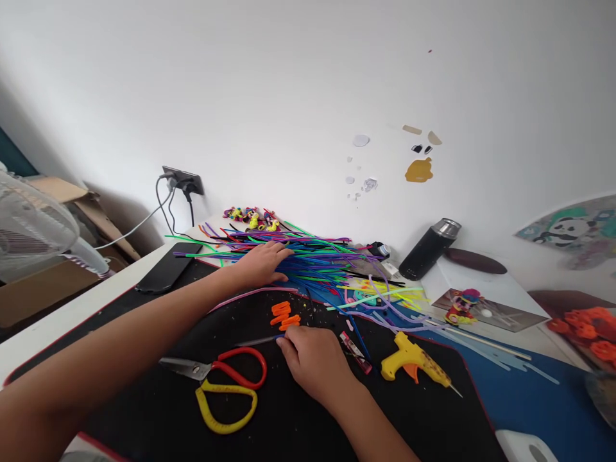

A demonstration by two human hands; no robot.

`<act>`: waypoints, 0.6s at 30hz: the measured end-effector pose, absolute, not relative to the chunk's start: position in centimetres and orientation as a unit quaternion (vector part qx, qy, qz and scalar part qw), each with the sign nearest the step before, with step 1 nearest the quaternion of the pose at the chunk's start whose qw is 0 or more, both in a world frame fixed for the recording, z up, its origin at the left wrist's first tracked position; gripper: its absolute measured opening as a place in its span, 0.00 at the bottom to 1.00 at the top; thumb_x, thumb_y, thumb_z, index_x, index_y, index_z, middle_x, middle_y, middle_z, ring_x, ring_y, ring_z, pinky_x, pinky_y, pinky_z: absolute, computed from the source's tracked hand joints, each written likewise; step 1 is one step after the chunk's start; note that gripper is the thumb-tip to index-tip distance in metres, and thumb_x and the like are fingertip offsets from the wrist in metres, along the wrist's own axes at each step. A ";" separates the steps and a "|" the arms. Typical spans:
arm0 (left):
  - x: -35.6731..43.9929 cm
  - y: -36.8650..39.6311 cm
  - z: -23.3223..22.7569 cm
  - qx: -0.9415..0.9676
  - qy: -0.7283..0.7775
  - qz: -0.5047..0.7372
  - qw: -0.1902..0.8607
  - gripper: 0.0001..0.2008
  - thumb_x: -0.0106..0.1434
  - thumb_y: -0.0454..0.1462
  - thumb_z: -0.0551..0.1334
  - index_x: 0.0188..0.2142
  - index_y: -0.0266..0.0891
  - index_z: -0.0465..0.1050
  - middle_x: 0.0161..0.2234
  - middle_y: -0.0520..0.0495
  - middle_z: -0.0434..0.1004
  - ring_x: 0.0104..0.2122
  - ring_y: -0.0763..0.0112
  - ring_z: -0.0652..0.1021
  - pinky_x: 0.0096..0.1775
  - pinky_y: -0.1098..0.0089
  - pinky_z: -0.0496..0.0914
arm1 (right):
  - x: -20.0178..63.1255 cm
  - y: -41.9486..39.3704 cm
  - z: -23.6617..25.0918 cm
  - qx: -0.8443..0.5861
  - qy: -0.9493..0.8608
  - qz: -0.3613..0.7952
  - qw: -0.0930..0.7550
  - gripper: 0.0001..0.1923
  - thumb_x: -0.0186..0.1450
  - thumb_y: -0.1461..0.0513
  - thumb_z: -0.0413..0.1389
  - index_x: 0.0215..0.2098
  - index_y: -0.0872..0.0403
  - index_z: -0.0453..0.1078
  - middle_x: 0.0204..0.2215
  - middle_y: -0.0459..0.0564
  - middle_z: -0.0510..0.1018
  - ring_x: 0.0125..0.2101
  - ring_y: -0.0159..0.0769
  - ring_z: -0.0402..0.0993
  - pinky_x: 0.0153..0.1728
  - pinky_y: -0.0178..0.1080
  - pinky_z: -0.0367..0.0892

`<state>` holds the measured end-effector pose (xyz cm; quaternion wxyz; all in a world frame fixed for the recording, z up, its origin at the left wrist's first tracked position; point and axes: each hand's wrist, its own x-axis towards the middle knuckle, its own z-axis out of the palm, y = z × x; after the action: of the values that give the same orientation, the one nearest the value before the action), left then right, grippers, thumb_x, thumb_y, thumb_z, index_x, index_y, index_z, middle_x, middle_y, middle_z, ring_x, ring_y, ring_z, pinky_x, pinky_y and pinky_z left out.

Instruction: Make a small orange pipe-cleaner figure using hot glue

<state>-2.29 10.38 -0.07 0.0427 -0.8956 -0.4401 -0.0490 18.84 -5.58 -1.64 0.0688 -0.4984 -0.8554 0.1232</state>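
— Reading any lettering on the small red-and-white packet (355,353)?
— Showing printed patches, but appearing too small and blurred for reading.
— Getting a brand off the black flask (426,251), or a caption off the panda picture (568,231) on the wall (289,96)?
— Making out no legible word, number or sign anywhere.

The one view looks from the wearer's head, above the near side of the mat (298,417), facing forward and steeply enough down that the mat fills much of the lower half and the wall (289,96) the upper. It sits close over the work: the forearms run in from the lower left and the bottom edge, with the left hand (262,264) and right hand (317,366) near the middle. The wide field takes in the fan (38,224) at the left border and the panda picture (570,228) at the right.
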 end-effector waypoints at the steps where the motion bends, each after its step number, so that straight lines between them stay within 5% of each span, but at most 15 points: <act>1: -2.1 11.1 -0.4 -0.896 -0.442 -0.035 0.037 0.31 0.66 0.47 0.69 0.66 0.40 0.69 0.62 0.33 0.76 0.61 0.43 0.75 0.60 0.52 0.69 | 18.8 -5.6 -1.6 -0.498 -0.855 0.125 0.069 0.16 0.79 0.56 0.52 0.39 0.52 0.77 0.37 0.50 0.87 0.37 0.43 0.84 0.32 0.39 0.60; 6: -1.8 14.1 0.0 -0.907 -0.421 0.002 0.011 0.19 0.67 0.39 0.64 0.56 0.41 0.76 0.55 0.36 0.81 0.55 0.49 0.80 0.54 0.58 0.73 | 18.8 -5.5 -1.6 -0.496 -0.854 0.138 0.069 0.16 0.79 0.55 0.52 0.41 0.52 0.78 0.39 0.50 0.87 0.38 0.43 0.85 0.33 0.39 0.62; 18: -2.8 17.3 6.1 -0.886 -0.463 0.025 -0.005 0.23 0.71 0.46 0.53 0.58 0.42 0.76 0.50 0.40 0.85 0.45 0.53 0.84 0.47 0.62 0.73 | 18.7 -5.5 -1.4 -0.500 -0.849 0.161 0.057 0.15 0.79 0.55 0.52 0.43 0.52 0.78 0.39 0.50 0.88 0.38 0.44 0.86 0.33 0.39 0.65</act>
<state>-2.80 17.32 6.05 -0.0050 -0.8859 -0.4633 0.0250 18.69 -5.51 -1.36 0.0571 -0.4997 -0.8492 0.1611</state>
